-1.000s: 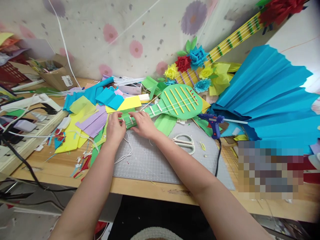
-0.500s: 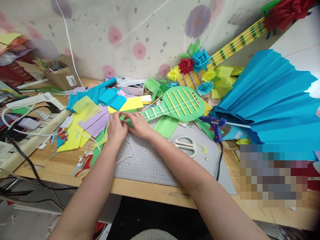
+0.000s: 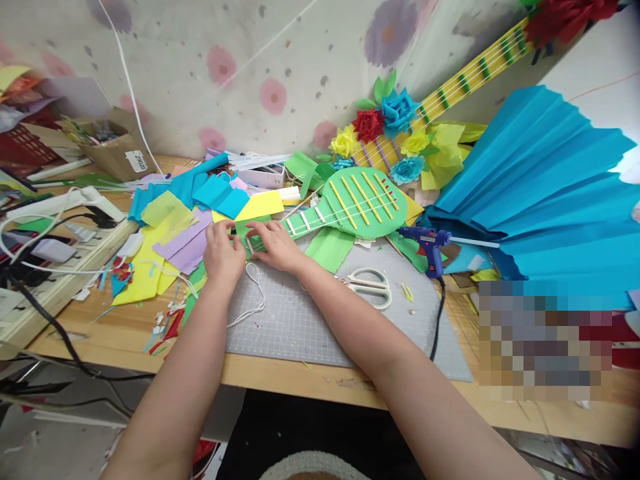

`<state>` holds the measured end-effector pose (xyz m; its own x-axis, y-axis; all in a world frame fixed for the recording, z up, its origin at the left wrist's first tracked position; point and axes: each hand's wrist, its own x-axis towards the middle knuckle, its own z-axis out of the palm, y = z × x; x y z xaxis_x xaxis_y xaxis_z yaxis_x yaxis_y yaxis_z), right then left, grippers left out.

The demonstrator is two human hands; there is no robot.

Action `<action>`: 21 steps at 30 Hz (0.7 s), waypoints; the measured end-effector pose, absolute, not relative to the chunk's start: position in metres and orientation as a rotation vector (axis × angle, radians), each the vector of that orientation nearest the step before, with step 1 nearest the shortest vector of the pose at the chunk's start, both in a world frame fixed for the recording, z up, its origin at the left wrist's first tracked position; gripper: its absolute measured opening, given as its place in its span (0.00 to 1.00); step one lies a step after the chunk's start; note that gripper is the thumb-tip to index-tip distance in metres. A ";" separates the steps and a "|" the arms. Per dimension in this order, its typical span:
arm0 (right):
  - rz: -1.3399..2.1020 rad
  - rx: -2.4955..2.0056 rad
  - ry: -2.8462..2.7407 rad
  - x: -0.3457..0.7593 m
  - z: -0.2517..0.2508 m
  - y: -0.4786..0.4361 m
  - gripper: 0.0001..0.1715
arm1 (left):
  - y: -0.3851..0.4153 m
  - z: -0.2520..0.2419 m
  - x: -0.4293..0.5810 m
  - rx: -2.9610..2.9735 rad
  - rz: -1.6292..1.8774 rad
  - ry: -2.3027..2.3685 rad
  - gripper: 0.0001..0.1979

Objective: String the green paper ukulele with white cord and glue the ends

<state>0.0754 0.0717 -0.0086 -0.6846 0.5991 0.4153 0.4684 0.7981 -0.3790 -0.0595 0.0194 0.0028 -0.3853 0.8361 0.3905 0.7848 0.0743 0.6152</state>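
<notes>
A green paper guitar (image 3: 360, 207) with yellow sticks and white strings lies on the grey cutting mat (image 3: 310, 320). Both my hands meet at the left end of its neck. My left hand (image 3: 223, 250) has its fingers curled and pinched on the neck's tip. My right hand (image 3: 277, 245) presses its closed fingers on the neck just to the right. White string (image 3: 253, 293) trails from under my hands onto the mat.
White scissors (image 3: 370, 288) lie on the mat right of my right arm. A blue glue gun (image 3: 425, 241) stands beyond them, its cord running to the table edge. Coloured paper scraps (image 3: 175, 240) cover the left side. A big blue paper fan (image 3: 540, 193) fills the right.
Both hands have slid a little left along the guitar's neck toward its tip. The guitar has barely shifted; the view wobbles slightly.
</notes>
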 end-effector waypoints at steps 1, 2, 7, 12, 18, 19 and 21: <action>0.333 -0.796 -2.452 0.076 -0.009 0.072 0.33 | 0.019 0.004 -0.062 1.678 1.233 2.296 0.14; 0.337 -0.798 -2.450 0.076 -0.009 0.072 0.34 | 0.018 0.006 -0.065 1.650 1.237 2.336 0.14; 0.325 -0.802 -2.448 0.075 -0.010 0.073 0.34 | 0.019 0.009 -0.072 1.520 1.030 2.410 0.08; 0.305 -0.814 -2.460 0.074 -0.011 0.073 0.33 | 0.022 0.006 -0.071 1.390 0.852 2.321 0.12; 0.296 -0.819 -2.442 0.073 -0.014 0.074 0.33 | 0.026 0.001 -0.074 1.318 0.835 2.247 0.17; 0.295 -0.824 -2.446 0.073 -0.014 0.074 0.33 | 0.027 0.000 -0.074 1.304 0.847 2.236 0.17; 0.293 -0.838 -2.459 0.074 -0.013 0.073 0.33 | 0.028 -0.002 -0.076 1.274 0.878 2.216 0.18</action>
